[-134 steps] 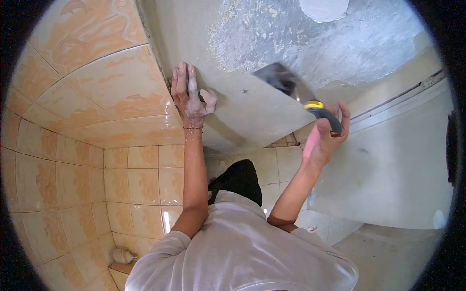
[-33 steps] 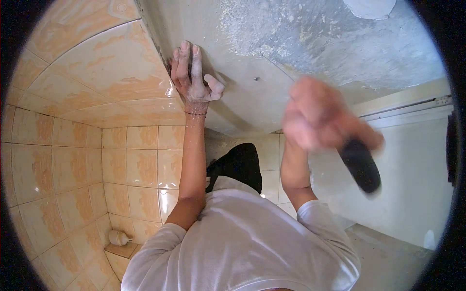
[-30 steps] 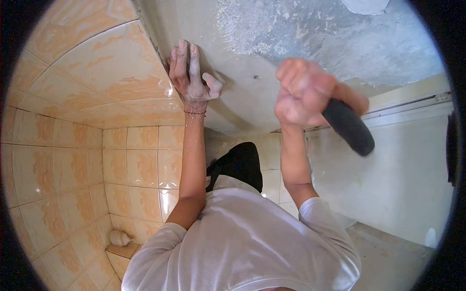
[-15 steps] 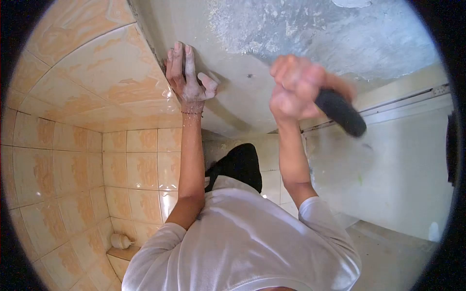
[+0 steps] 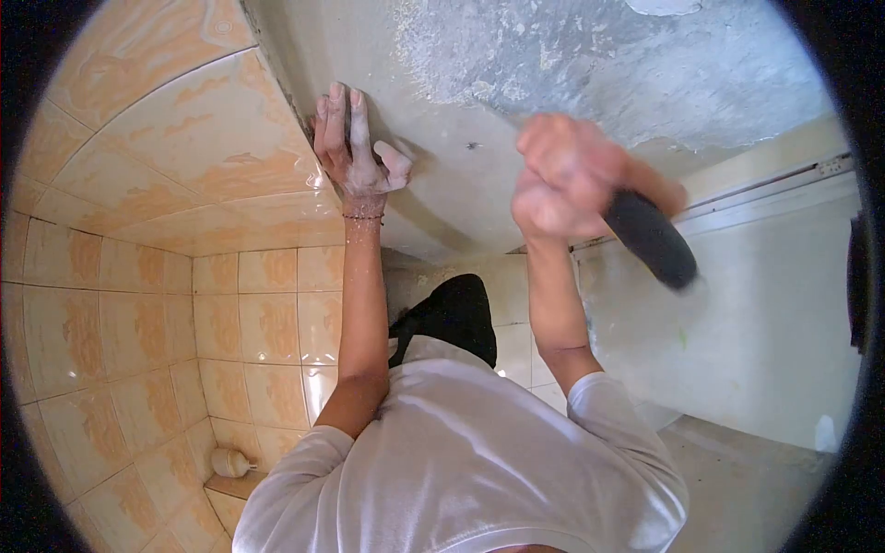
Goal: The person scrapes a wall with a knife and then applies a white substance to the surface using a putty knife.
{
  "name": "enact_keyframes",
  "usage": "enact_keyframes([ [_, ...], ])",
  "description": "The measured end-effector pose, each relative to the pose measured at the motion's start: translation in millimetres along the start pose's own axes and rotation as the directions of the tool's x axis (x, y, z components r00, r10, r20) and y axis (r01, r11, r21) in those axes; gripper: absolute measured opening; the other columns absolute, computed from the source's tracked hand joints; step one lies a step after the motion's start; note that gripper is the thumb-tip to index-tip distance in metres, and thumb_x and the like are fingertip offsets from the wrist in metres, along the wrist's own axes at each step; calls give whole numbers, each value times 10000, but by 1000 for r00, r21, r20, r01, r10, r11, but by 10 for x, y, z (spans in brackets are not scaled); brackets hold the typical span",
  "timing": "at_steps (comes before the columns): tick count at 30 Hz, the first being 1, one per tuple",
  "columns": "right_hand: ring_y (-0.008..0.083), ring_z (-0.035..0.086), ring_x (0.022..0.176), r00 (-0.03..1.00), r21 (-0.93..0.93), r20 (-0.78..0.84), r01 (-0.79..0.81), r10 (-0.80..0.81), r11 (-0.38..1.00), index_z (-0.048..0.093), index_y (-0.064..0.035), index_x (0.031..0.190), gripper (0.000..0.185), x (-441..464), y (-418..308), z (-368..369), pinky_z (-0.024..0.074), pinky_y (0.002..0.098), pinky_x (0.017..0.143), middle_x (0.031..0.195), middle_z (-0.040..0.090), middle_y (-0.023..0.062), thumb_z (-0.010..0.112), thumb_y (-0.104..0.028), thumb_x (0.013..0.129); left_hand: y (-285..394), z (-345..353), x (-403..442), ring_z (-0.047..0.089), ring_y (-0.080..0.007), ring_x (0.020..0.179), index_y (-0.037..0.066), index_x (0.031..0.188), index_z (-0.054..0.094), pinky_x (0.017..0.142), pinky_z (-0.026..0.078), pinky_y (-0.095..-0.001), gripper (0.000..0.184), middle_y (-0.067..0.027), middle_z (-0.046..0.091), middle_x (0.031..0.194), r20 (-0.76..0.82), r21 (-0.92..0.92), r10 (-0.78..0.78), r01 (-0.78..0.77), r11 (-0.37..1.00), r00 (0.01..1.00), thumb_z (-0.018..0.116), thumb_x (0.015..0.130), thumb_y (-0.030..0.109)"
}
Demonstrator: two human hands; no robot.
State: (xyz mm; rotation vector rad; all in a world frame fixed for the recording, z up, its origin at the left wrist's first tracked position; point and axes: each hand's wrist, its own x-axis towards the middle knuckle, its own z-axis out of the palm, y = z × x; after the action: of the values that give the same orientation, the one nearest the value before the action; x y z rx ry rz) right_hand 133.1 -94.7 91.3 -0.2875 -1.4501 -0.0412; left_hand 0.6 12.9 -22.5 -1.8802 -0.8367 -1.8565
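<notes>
Dusted with white powder, my left hand (image 5: 358, 152) rests on the plain wall (image 5: 442, 175) beside the tile edge, fingers extended and holding nothing. My right hand (image 5: 576, 180) is blurred and wrapped round the black handle of a scraper (image 5: 650, 240). The handle sticks out at the lower right of the fist. Most of the blade is hidden by the hand, and a thin part of it shows near the lower border of the rough, peeled wall patch (image 5: 553, 64).
Glossy orange-and-cream tiles (image 5: 175, 157) cover the wall at left. A pale container (image 5: 230, 462) sits on a small corner ledge (image 5: 230, 486). At right stands a pale door (image 5: 728, 304) under a metal-edged frame (image 5: 774, 195).
From holding the scraper with its wide blade in view, my right hand has turned to a fist with the handle pointing down right. My left hand has stayed on the wall.
</notes>
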Motion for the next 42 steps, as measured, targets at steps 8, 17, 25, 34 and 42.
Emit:
enact_keyframes([
  [8,94,203,382,968,-56,-227,-120,104,991,309,-189,793,198,67,14,280,207,256,368,457,243,-37,475,-137,888,2,-15,-9,414,-400,1229,-56,1268,492,1055,336,-511,553,-251,448,1325,-11,-19,12,-13,1000,1000,377,801,215],
  [17,98,185,370,951,-175,-279,-187,133,967,267,-184,755,260,40,120,299,188,267,347,468,245,-37,456,-180,934,-8,-10,-4,412,-396,1228,-50,1287,478,1053,337,-520,551,-250,436,1334,-10,12,15,-15,1000,1000,374,817,219],
  [25,99,202,356,999,188,38,12,-20,982,308,-146,897,201,35,-82,86,212,256,334,484,284,3,482,-46,888,-31,6,-42,410,-389,1233,-21,1301,478,1045,343,-520,579,-239,438,1336,-3,-25,-2,2,1000,1000,356,890,369],
  [34,88,220,346,937,-144,-348,-95,40,985,308,-176,909,224,40,67,290,242,264,317,448,247,6,483,-38,894,-5,-22,-33,425,-382,1219,-33,1293,483,1047,342,-512,630,-237,442,1337,20,27,-25,24,999,999,329,905,440],
  [42,75,186,356,941,-202,-321,-182,110,962,315,-192,890,191,36,90,308,210,257,334,455,253,-2,478,-93,908,-32,-30,-43,413,-377,1228,-34,1296,481,1048,344,-500,675,-238,448,1333,22,10,-6,6,1000,1000,320,913,498],
])
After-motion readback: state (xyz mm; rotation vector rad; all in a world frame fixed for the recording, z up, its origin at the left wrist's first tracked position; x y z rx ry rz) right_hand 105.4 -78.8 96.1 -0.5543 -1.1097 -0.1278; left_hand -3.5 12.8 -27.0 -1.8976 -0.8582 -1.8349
